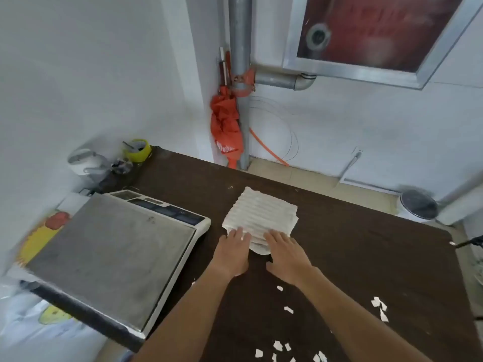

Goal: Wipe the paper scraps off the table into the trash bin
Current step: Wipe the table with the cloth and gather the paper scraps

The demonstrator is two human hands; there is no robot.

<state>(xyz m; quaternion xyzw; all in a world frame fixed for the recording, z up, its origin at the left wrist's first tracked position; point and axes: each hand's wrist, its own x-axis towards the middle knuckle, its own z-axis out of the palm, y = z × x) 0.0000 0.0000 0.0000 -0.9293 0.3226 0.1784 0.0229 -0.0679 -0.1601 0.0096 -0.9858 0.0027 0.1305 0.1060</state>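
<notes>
Both hands flat on the folded cloth (pixel 260 218), left hand (pixel 232 253) and right hand (pixel 285 257) unclenched; paper scraps (pixel 288 309) lie nearer the person, right-hand side, trash bin (pixel 418 205) far right.

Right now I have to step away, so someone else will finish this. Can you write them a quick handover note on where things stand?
Left hand: flat on the near edge of the cloth, palm down, not gripping.
Right hand: the same, beside the left.
Cloth: folded, lying on the table right of the scale.
Scraps: scattered on the near right part of the table, nearer than the cloth.
Bin: on the floor past the table's far right edge.
Done: cloth is in place; no scraps look swept yet.
Left: wipe all scraps toward the bin and over the edge into it.
</notes>
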